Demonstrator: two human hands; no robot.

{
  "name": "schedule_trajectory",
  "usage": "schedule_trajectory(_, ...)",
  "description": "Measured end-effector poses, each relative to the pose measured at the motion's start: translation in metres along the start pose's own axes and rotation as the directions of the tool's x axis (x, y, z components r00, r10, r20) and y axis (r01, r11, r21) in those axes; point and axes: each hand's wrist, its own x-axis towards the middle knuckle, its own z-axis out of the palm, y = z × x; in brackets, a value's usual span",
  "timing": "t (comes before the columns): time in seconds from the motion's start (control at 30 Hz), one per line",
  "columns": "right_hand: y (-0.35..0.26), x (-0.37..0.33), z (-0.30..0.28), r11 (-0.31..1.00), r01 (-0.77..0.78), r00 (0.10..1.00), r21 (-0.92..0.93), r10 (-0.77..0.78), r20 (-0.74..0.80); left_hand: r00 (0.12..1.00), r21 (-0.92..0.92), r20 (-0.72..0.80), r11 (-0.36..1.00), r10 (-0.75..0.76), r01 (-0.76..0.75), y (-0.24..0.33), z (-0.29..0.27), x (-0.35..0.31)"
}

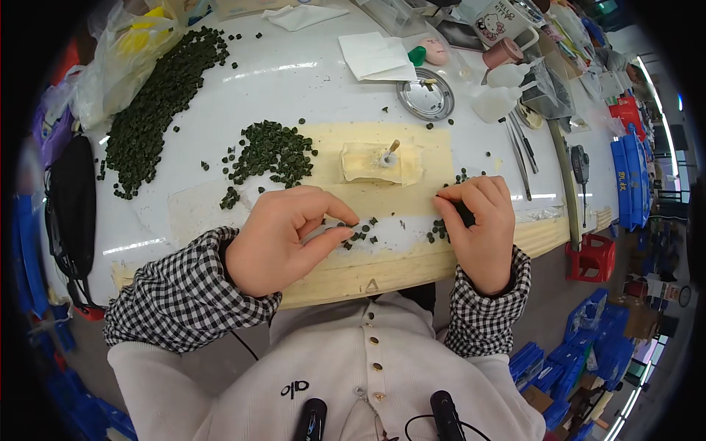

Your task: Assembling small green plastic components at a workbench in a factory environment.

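My left hand (283,239) is closed in a pinch, thumb and forefinger nearly meeting just above the table near its front edge. A few small dark green pieces (365,228) lie by those fingertips; whether one is held is too small to tell. To the right, my right hand (482,224) is also pinched, its fingertips pointing left, and anything between them is hidden. More green pieces (437,231) lie beneath its palm. Beyond both hands, a tape-wrapped block (357,163) with a small white pot and a short brown stick (394,146) sits on a yellowish sheet (323,136).
A small green heap (271,153) lies left of the block, a larger one (158,106) farther left. Around the table stand a round metal lid (425,94), white paper (373,56), tweezers (518,158), a plastic bottle (491,103), a mug (504,26) and a black pouch (72,206).
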Motion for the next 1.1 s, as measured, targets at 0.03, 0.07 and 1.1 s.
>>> schedule_trajectory(0.03,0.000,0.000,0.002,1.000,0.008,1.000,-0.007,-0.008,0.007,0.999,-0.167,0.005,0.985,-0.040,0.041,-0.001,0.000,-0.001)
schedule_trajectory(0.07,-0.001,0.000,0.003,1.000,0.010,1.000,-0.010,-0.010,0.005,0.997,-0.329,0.015,0.941,-0.079,0.080,-0.004,0.000,-0.001)
schedule_trajectory(1.1,-0.024,-0.015,0.010,0.026,-0.455,0.886,0.890,0.115,0.449,0.957,-0.837,0.276,0.467,-0.088,0.285,-0.010,0.004,0.002)
